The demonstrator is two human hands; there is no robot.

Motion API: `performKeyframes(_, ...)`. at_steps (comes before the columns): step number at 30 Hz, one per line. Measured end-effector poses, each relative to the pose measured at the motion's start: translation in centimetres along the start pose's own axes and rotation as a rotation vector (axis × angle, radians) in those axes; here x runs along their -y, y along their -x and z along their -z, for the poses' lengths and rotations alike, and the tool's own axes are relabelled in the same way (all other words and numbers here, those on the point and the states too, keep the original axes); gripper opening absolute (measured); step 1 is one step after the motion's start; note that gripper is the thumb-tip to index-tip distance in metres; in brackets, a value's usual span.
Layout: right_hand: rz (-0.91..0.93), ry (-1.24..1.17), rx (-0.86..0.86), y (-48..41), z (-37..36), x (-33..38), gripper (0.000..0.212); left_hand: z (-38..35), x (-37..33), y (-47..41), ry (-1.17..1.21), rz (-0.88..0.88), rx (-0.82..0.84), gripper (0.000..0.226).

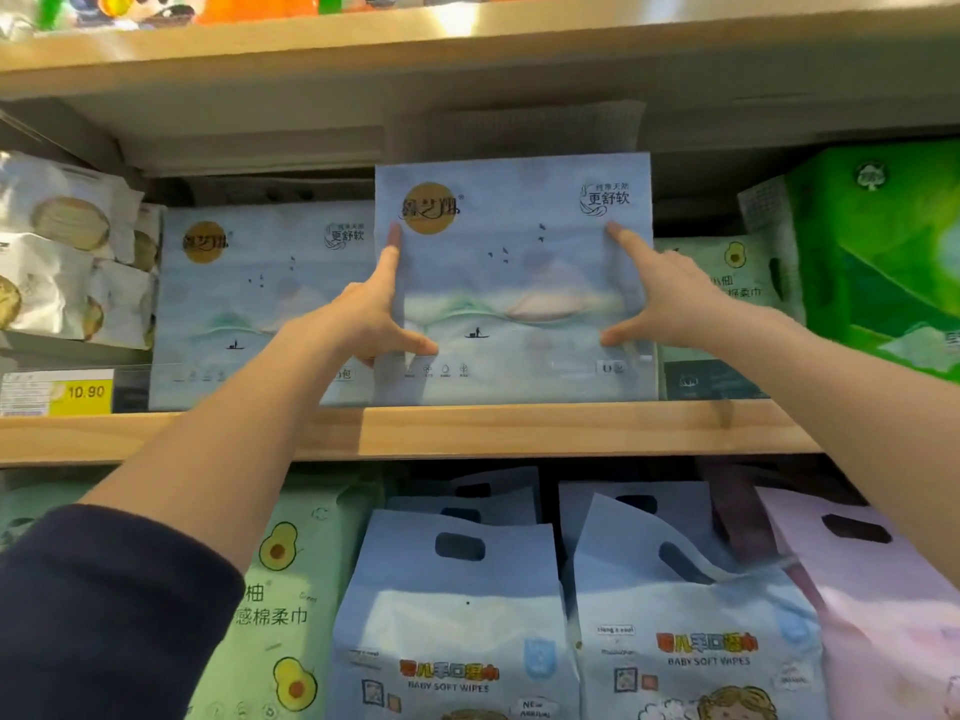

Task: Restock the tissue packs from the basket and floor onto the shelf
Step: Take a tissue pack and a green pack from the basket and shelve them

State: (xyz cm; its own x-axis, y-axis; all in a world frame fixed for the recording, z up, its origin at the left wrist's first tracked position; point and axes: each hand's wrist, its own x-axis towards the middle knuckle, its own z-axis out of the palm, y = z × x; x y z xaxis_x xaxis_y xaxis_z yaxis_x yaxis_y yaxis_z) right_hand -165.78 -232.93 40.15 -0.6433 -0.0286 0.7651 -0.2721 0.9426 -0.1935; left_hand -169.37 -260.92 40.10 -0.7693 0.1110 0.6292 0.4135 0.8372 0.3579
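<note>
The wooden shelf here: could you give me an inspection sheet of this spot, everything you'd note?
Surface: light wooden shelf, yellow 10.90 price tag at its left.
Job's things: pale blue tissue pack with moon print upright on the shelf, a matching pale blue pack beside it.
Clutter: green box at right; baby wipes bags below.
Hands: left hand and right hand flat against the pack's front, fingers spread.
Cables: nothing seen.
Surroundings: more shelving above.
</note>
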Motion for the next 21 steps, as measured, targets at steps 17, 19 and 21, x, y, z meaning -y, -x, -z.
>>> performKeyframes(17, -0.054, 0.018, 0.080, -0.96, 0.45, 0.30, 0.128, 0.22, -0.77, -0.33, 0.036, 0.058, 0.044, 0.126)
performKeyframes(19, -0.064, 0.012, 0.085, -0.82, 0.52, 0.48, 0.128, 0.34, -0.71, -0.22, 0.016, 0.061, 0.050, 0.127)
performKeyframes(21, -0.068, 0.014, 0.083, -0.66, 0.62, 0.61, 0.128, 0.51, -0.65, -0.12, -0.016, 0.060, 0.053, 0.127)
